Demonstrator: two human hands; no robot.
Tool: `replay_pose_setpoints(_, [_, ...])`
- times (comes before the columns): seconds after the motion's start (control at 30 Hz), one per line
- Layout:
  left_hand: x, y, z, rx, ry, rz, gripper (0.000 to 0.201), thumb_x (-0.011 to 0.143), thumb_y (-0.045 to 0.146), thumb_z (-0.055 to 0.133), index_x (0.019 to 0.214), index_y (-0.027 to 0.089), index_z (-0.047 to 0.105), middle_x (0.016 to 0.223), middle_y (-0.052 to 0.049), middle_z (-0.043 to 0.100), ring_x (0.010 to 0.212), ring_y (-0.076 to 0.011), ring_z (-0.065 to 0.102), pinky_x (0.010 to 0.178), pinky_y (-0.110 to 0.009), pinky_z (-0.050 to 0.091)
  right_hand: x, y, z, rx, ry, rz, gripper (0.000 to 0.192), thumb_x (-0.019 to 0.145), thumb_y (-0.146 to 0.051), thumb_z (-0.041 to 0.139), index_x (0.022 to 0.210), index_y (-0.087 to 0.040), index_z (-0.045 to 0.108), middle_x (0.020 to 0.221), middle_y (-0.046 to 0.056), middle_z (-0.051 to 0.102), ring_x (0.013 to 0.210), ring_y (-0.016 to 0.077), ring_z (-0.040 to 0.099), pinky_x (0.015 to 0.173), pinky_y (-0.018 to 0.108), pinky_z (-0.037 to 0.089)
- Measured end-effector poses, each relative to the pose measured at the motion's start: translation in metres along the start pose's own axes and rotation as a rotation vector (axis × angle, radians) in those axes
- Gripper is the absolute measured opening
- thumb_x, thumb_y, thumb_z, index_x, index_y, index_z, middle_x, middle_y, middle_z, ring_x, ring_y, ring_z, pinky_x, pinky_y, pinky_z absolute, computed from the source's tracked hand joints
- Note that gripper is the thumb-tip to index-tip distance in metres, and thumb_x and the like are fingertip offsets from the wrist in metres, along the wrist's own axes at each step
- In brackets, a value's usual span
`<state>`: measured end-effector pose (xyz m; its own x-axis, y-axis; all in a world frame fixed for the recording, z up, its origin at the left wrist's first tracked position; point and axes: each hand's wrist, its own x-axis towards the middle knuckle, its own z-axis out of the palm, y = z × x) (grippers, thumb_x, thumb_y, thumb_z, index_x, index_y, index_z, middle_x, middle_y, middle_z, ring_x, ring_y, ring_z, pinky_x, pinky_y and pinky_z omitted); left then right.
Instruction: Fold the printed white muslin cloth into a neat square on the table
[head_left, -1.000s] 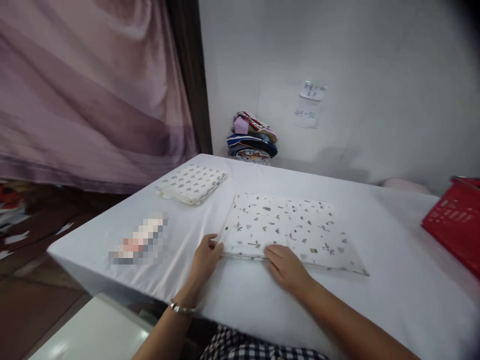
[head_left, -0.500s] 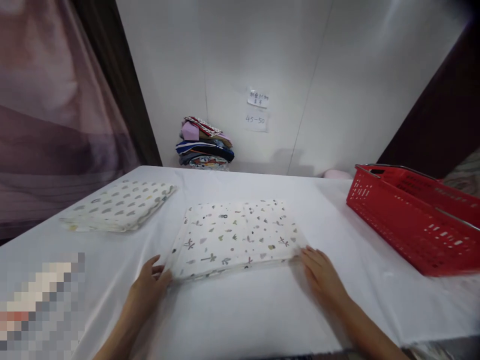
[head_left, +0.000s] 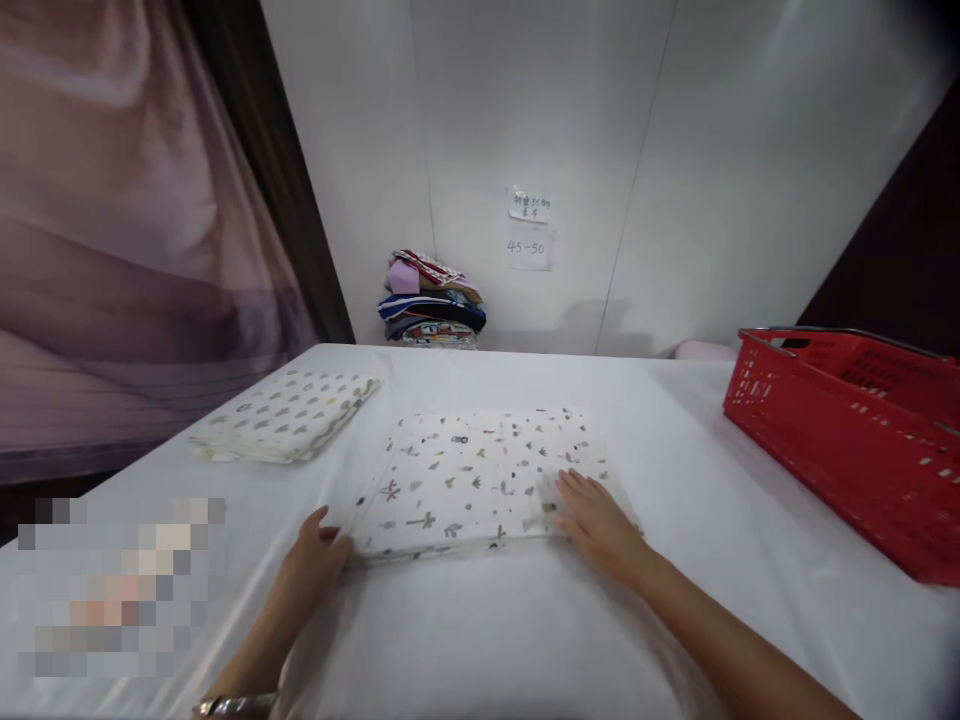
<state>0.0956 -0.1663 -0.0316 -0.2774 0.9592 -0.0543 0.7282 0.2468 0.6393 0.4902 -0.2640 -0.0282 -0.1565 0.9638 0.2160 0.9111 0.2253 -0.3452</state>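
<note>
My left hand (head_left: 315,560) lay loosely curled against the folded cloth (head_left: 480,480) at its 7 o'clock corner; my right hand (head_left: 596,520) pressed flat, fingers together, on its 4 o'clock corner. The cloth sat mid-table (head_left: 525,640). I judged it light, soft and limp, best pinched at the corners.

Pixelated patch (head_left: 124,585) hides something, perhaps package; red basket (head_left: 847,440) cut off by right edge.

Person, own body: two bare forearms, no sleeves in view; left hand (head_left: 311,562) and right hand (head_left: 598,522) without rings or gloves; thin silver-toned metal bracelet (head_left: 236,705) on left wrist
</note>
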Motion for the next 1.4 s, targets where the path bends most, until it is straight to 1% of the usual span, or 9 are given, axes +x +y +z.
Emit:
replay_pose_setpoints(0.13, [0.004,-0.002,-0.002,-0.039,-0.098,-0.009,0.070,0.067,0.026,0.050,0.133,0.008,0.035,0.087,-0.008,0.065,0.061,-0.0165,0.059,0.056,-0.026,0.044,0.059,-0.032,0.007,0.042,-0.026,-0.127,0.049,0.092,-0.040,0.039,0.136,-0.020,0.041,0.143,0.010,0.036,0.133,0.0248,0.029,0.107,0.048,0.029])
replay_pose_setpoints(0.23, [0.001,0.000,-0.004,-0.083,-0.106,-0.008,0.069,0.067,0.022,0.048,0.133,0.009,0.034,0.071,-0.002,0.062,0.058,-0.0163,0.057,0.055,-0.025,0.041,0.106,-0.054,0.024,0.059,-0.059,-0.232,0.045,0.090,-0.035,0.044,0.132,-0.019,0.045,0.139,0.011,0.042,0.130,0.0258,0.035,0.103,0.047,0.034])
replay_pose_setpoints(0.3, [-0.004,0.002,-0.002,-0.102,-0.088,-0.018,0.067,0.067,0.022,0.047,0.132,0.010,0.036,0.070,-0.001,0.061,0.060,-0.0164,0.057,0.056,-0.025,0.041,0.139,-0.065,0.038,0.074,-0.066,-0.295,0.042,0.089,-0.031,0.046,0.129,-0.020,0.049,0.135,0.010,0.048,0.127,0.0246,0.040,0.102,0.045,0.036])
replay_pose_setpoints(0.53, [-0.020,-0.010,0.013,-0.222,0.036,0.057,0.054,0.069,0.029,0.048,0.122,0.016,0.050,0.094,-0.005,0.063,0.072,-0.0170,0.060,0.067,-0.028,0.045,0.258,-0.087,0.083,0.084,-0.148,-0.134,0.037,0.087,-0.019,0.047,0.123,-0.016,0.055,0.130,0.012,0.052,0.122,0.0250,0.047,0.101,0.042,0.037])
replay_pose_setpoints(0.67, [-0.026,-0.018,0.018,-0.358,0.067,0.070,0.047,0.068,0.033,0.053,0.112,0.017,0.057,0.095,-0.006,0.065,0.081,-0.0207,0.062,0.071,-0.030,0.047,0.305,-0.098,0.106,0.093,-0.196,-0.107,0.036,0.086,-0.013,0.046,0.120,-0.014,0.059,0.126,0.012,0.056,0.118,0.0254,0.050,0.099,0.040,0.039])
replay_pose_setpoints(0.83, [-0.028,-0.020,0.017,-0.455,0.001,0.065,0.043,0.071,0.032,0.054,0.111,0.017,0.058,0.101,-0.008,0.066,0.088,-0.0230,0.062,0.076,-0.032,0.049,0.340,-0.116,0.122,0.110,-0.340,-0.146,0.044,0.079,-0.006,0.049,0.119,-0.021,0.060,0.118,0.004,0.063,0.106,0.0177,0.059,0.091,0.025,0.044])
replay_pose_setpoints(1.1, [-0.030,-0.022,0.016,-0.539,-0.123,0.056,0.042,0.078,0.033,0.049,0.117,0.017,0.054,0.112,-0.009,0.063,0.099,-0.0234,0.060,0.082,-0.032,0.049,0.380,-0.122,0.117,0.033,-0.605,-0.245,0.044,0.066,-0.001,0.054,0.104,-0.018,0.069,0.100,0.004,0.069,0.086,0.0166,0.064,0.071,0.018,0.047])
replay_pose_setpoints(1.2, [-0.031,-0.019,0.015,-0.581,-0.101,0.048,0.042,0.076,0.037,0.052,0.113,0.016,0.057,0.110,-0.010,0.064,0.100,-0.0253,0.060,0.085,-0.034,0.049,0.384,-0.118,0.117,-0.003,-0.652,-0.299,0.043,0.067,-0.004,0.055,0.106,-0.017,0.067,0.100,0.003,0.069,0.087,0.0154,0.063,0.070,0.017,0.045])
replay_pose_setpoints(1.4, [-0.033,-0.018,0.025,-0.633,0.040,0.031,0.045,0.075,0.045,0.052,0.107,0.016,0.060,0.105,-0.011,0.066,0.097,-0.0266,0.061,0.082,-0.035,0.050,0.391,-0.118,0.108,-0.126,-0.717,-0.414,0.039,0.068,-0.009,0.058,0.106,-0.018,0.066,0.102,0.005,0.067,0.085,0.0158,0.061,0.065,0.019,0.043])
